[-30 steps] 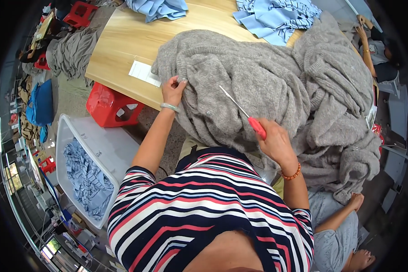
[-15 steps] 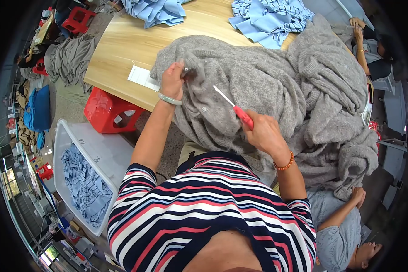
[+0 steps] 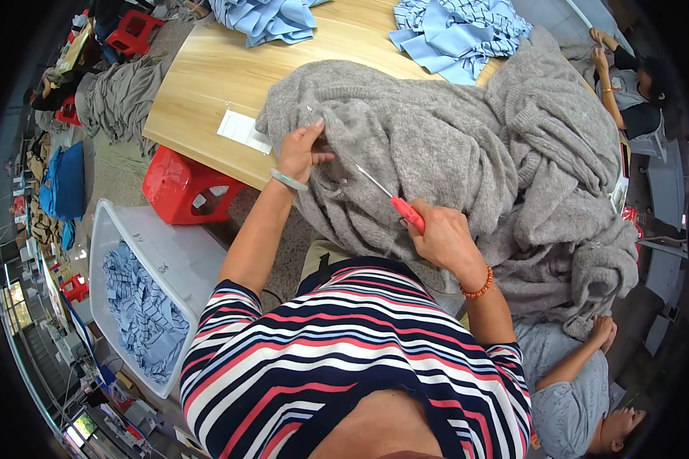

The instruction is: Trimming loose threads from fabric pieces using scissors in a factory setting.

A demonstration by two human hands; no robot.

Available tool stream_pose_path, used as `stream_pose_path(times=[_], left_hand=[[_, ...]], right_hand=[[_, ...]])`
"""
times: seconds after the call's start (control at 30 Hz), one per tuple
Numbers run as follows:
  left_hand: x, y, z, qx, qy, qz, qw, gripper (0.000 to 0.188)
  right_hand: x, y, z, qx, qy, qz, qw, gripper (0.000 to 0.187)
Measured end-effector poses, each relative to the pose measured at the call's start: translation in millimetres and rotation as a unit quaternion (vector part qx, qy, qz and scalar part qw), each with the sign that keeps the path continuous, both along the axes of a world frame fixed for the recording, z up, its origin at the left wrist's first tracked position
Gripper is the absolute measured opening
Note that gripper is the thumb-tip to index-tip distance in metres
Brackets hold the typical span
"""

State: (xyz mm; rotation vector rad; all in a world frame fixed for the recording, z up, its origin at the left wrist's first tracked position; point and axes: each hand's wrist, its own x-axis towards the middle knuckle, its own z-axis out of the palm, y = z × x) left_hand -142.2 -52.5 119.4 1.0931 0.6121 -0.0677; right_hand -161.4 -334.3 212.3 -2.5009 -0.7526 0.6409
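While one clear plastic bin (image 3: 122, 252) on the floor holds blue-striped fabric pieces (image 3: 142, 314), the left hand (image 3: 302, 153) pinches the grey knitted garment pile (image 3: 467, 153) heaped on the pale wooden table (image 3: 207, 76). Right hand (image 3: 440, 237) clenches red-handled snips (image 3: 394, 200), tip seemingly touching the knit. Two blue cloth heaps (image 3: 444, 34) lie beyond.

light wooden table (image 3: 207, 73), grey knit heap (image 3: 467, 145), blue fabric piles (image 3: 455, 30), white paper slip (image 3: 243, 131)
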Motion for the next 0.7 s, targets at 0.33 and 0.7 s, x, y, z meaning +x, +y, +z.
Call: stream_pose_path(times=[0.33, 0.7], left_hand=[[-0.1, 0.7, 12.6, 0.210, -0.095, -0.032, 0.972, 0.028], [7.2, -26.3, 3.0, -0.045, -0.017, -0.054, 0.997, 0.017]], right_hand=[[2.5, 3.5, 22.9, -0.002, -0.010, -0.021, 1.000, 0.017], [10.2, -23.6, 15.9, 0.016, -0.031, -0.088, 0.996, 0.012]])
